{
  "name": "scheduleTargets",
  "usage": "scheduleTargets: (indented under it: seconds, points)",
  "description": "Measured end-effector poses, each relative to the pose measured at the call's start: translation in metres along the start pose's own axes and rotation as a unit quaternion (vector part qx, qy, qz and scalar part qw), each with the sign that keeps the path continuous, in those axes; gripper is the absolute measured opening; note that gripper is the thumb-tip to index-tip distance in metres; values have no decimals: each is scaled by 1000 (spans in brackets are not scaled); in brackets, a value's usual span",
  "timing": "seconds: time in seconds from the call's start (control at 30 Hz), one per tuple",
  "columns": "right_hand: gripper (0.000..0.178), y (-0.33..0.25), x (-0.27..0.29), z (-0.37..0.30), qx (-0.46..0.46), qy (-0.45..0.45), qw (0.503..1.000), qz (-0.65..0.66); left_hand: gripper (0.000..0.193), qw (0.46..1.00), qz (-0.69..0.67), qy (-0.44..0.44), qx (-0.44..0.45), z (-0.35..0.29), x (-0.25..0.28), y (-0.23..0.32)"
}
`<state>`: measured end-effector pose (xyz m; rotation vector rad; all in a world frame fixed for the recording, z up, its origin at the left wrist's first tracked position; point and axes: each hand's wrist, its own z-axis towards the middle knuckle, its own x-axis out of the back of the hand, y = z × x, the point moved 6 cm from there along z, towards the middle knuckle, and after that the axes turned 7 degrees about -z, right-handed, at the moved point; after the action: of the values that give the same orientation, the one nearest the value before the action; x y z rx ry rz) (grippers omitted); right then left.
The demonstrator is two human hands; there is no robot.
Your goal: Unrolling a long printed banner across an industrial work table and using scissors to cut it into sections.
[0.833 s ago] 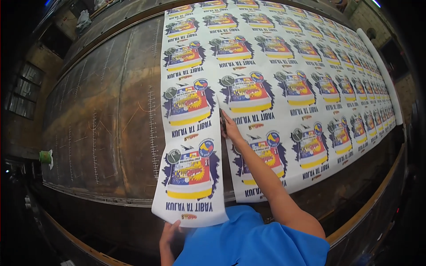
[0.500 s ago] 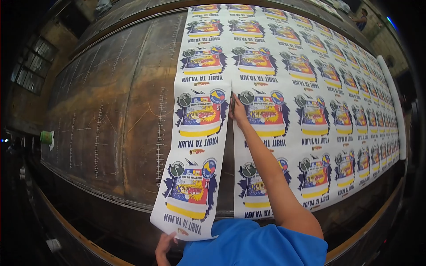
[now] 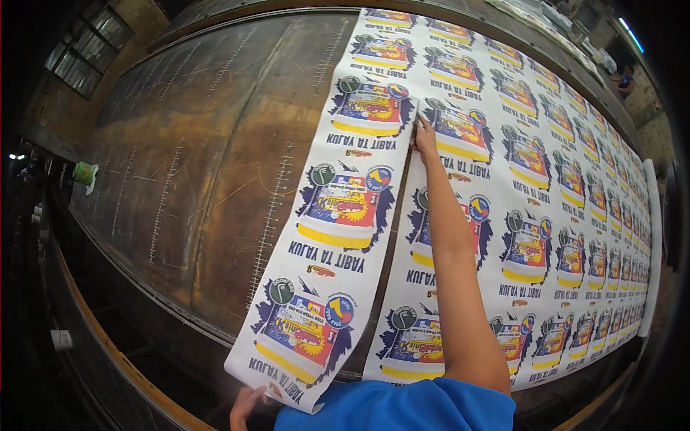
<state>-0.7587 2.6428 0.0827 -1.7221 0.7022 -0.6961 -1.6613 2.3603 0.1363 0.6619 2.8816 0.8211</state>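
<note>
A long white printed strip (image 3: 338,237) with repeated colourful emblems lies down the dark worn table (image 3: 187,165). To its right lie several more printed strips (image 3: 546,187), side by side. My right hand (image 3: 424,138) reaches far forward and presses its fingers on the narrow gap between the left strip and its neighbour. My left hand (image 3: 248,406) sits at the near edge, holding the near end of the left strip, which curls off the table. My blue sleeve (image 3: 402,406) fills the lower middle.
A wooden rim (image 3: 115,352) runs along the table's near left edge. A small green and white object (image 3: 85,174) sits at the far left. Windows (image 3: 93,43) show at upper left. Another person in blue (image 3: 625,79) is far off at upper right.
My right hand has slid farther away along the seam between the strips. The view has shifted forward, and my left hand stays at the strip's near end.
</note>
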Motion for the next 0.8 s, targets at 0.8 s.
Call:
scheduleTargets:
  seconds: [0.8]
  points:
    - [56,116,266,-521,-35,265,954,136,26,933,256,22,-253,101,-35,65]
